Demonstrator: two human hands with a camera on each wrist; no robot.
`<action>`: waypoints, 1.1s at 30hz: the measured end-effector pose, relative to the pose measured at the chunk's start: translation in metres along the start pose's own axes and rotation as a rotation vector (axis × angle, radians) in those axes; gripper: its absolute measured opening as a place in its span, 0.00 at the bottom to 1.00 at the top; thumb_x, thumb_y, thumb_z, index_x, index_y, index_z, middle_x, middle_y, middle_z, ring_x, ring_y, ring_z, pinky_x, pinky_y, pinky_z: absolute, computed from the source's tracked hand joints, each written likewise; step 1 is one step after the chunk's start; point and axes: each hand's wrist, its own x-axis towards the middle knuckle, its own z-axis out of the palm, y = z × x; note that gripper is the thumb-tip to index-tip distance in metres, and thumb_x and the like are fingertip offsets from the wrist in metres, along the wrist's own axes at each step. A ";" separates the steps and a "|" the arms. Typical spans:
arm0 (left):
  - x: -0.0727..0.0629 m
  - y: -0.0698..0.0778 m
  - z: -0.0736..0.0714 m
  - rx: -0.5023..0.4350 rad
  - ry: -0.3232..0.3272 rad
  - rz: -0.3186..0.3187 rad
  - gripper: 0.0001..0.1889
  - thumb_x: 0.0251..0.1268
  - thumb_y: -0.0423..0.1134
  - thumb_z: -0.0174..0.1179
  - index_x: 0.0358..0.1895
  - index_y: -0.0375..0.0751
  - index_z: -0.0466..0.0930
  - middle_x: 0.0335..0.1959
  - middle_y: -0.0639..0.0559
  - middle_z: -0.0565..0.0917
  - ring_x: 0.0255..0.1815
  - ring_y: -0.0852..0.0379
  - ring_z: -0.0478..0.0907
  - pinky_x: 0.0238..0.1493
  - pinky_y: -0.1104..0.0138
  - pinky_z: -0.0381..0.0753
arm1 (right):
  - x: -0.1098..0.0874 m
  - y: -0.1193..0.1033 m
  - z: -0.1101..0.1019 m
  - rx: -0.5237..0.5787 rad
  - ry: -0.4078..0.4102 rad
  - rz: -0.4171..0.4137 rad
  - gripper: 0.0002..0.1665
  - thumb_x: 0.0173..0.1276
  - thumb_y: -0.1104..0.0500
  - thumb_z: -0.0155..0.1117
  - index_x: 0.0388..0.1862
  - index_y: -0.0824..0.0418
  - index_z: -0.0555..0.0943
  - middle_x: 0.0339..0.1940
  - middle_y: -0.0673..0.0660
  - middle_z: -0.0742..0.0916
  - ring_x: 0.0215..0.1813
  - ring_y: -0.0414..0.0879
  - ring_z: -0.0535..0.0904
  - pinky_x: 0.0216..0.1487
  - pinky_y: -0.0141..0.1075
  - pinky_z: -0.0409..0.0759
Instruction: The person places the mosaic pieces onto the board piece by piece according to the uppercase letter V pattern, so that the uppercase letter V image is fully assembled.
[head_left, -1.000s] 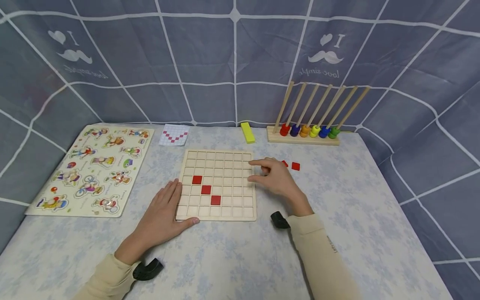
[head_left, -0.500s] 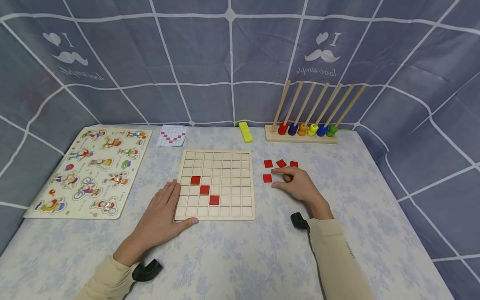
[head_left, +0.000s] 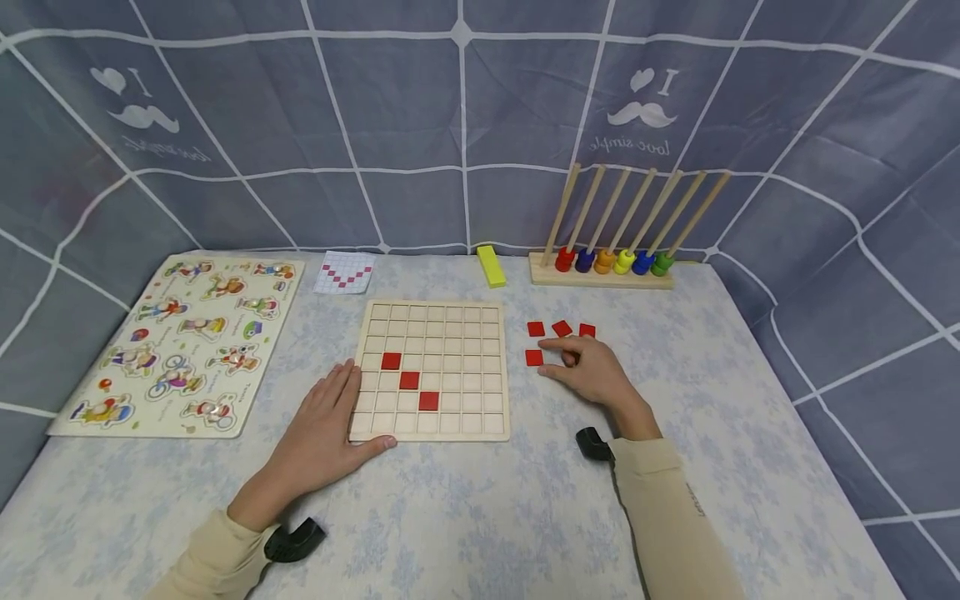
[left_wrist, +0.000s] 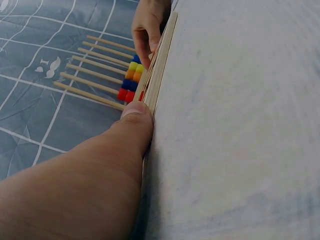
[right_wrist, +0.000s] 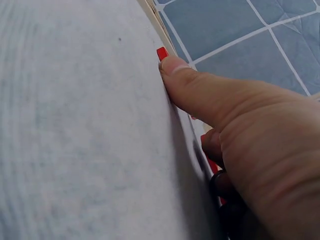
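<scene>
A wooden grid board [head_left: 468, 358] lies on the table, with three red square tiles [head_left: 409, 381] set diagonally in its cells. My left hand [head_left: 322, 425] rests flat at its near left corner, fingers along the left side and thumb on the front edge. In the left wrist view that thumb [left_wrist: 135, 112] lies against the board's edge. Right of the board, my right hand [head_left: 588, 367] has thumb and index fingertip spread at the right side of a loose red tile [head_left: 533, 357]. The right wrist view shows the thumb tip [right_wrist: 174, 65] right at a red tile [right_wrist: 162, 53].
Behind the right hand lie more red tiles [head_left: 562, 328]. A pegged bead stand [head_left: 600, 281] and a yellow block [head_left: 491, 266] stand at the back, near a patterned card [head_left: 343, 272]. A picture puzzle board [head_left: 187, 350] lies at left. A tiled curtain [head_left: 420, 125] surrounds the table.
My right hand has moved right, from the board's right edge to the loose red tiles, then slightly left toward the nearest one. My left hand has stayed at the board.
</scene>
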 end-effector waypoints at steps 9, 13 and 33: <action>0.001 0.000 0.000 0.001 0.000 0.000 0.61 0.59 0.69 0.64 0.81 0.27 0.47 0.83 0.32 0.50 0.84 0.33 0.46 0.80 0.38 0.51 | 0.003 -0.002 0.000 -0.014 -0.004 0.008 0.23 0.64 0.50 0.76 0.57 0.53 0.87 0.22 0.49 0.72 0.28 0.44 0.65 0.37 0.38 0.65; 0.001 -0.001 0.000 0.002 0.001 -0.002 0.61 0.59 0.69 0.65 0.81 0.27 0.47 0.83 0.32 0.50 0.84 0.33 0.46 0.79 0.38 0.51 | 0.003 -0.002 0.000 -0.019 -0.002 0.012 0.20 0.64 0.50 0.76 0.54 0.53 0.88 0.22 0.49 0.72 0.28 0.43 0.66 0.37 0.38 0.65; 0.000 0.000 0.000 0.007 -0.002 -0.005 0.62 0.59 0.69 0.65 0.81 0.26 0.47 0.83 0.31 0.50 0.84 0.32 0.47 0.79 0.38 0.52 | 0.001 0.002 0.005 0.002 0.029 -0.019 0.15 0.66 0.50 0.75 0.49 0.54 0.89 0.20 0.49 0.70 0.26 0.44 0.65 0.37 0.39 0.67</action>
